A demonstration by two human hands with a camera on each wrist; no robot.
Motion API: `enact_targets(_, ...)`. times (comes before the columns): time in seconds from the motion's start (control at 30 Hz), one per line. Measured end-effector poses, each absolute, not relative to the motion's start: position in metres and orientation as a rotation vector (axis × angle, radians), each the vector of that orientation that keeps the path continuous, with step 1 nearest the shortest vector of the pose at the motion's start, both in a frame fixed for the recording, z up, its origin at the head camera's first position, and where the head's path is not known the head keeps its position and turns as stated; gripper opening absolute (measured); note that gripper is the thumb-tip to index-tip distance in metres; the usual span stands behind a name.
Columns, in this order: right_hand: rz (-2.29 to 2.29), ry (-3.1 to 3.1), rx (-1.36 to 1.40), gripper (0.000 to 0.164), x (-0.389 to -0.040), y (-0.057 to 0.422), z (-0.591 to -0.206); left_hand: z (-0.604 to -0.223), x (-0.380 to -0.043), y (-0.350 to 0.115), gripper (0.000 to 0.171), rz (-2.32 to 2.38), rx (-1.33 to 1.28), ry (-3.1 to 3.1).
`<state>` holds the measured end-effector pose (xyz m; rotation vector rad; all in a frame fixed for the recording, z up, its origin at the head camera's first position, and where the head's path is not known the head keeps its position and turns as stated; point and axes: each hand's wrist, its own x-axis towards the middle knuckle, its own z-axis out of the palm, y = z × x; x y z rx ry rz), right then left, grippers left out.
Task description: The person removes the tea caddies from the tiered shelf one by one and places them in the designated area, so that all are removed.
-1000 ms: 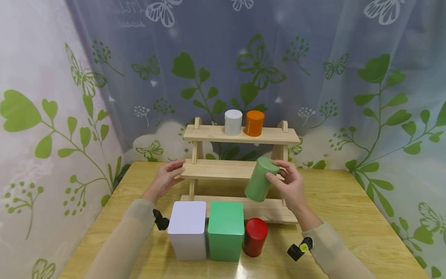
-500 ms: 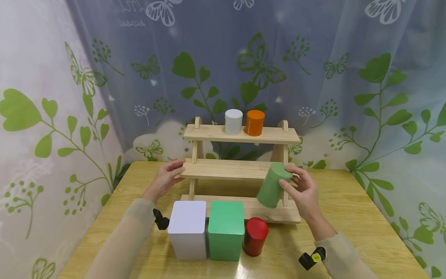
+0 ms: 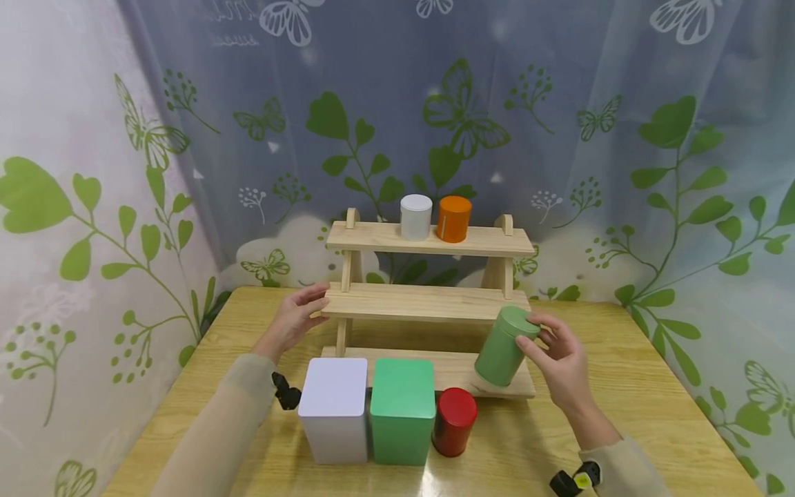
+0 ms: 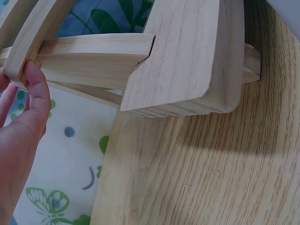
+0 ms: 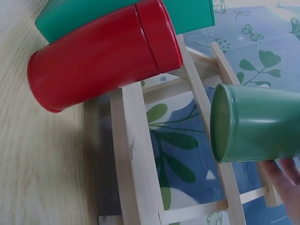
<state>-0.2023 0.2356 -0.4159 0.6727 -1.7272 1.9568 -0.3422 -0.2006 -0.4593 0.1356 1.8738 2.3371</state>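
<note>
My right hand (image 3: 562,355) grips a light green lidded tin (image 3: 504,348) near its top, thumb on the front side. The tin tilts, its base toward the lower left, in front of the right end of the bottom shelf. In the right wrist view the tin (image 5: 262,123) shows its base clear of the bottom plank (image 5: 140,154). With thumb and fingers, my left hand (image 3: 293,321) pinches the left end of the middle plank of a three-tier wooden display shelf (image 3: 410,301). That grip also appears in the left wrist view, the hand (image 4: 28,122) at the plank's end.
A white tin (image 3: 415,219) and an orange tin (image 3: 454,221) stand on the top plank. In front of the shelf, a white square box (image 3: 335,414), a green square box (image 3: 402,414) and a red tin (image 3: 455,422) stand on the wooden table (image 3: 646,386). A patterned curtain (image 3: 385,83) hangs behind.
My right hand has carried the light green tin right and downward, from before the middle plank toward the right end of the bottom one. My left hand has stayed on the middle plank.
</note>
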Motion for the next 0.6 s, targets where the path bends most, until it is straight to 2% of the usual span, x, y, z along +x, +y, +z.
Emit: enact_targets(0.6, 1.87, -1.885, 0.591, 0.033, -0.175, 0.258, -0.438, -0.46, -0.343, -0.2, 0.048, 2.311, 0.131, 1.902)
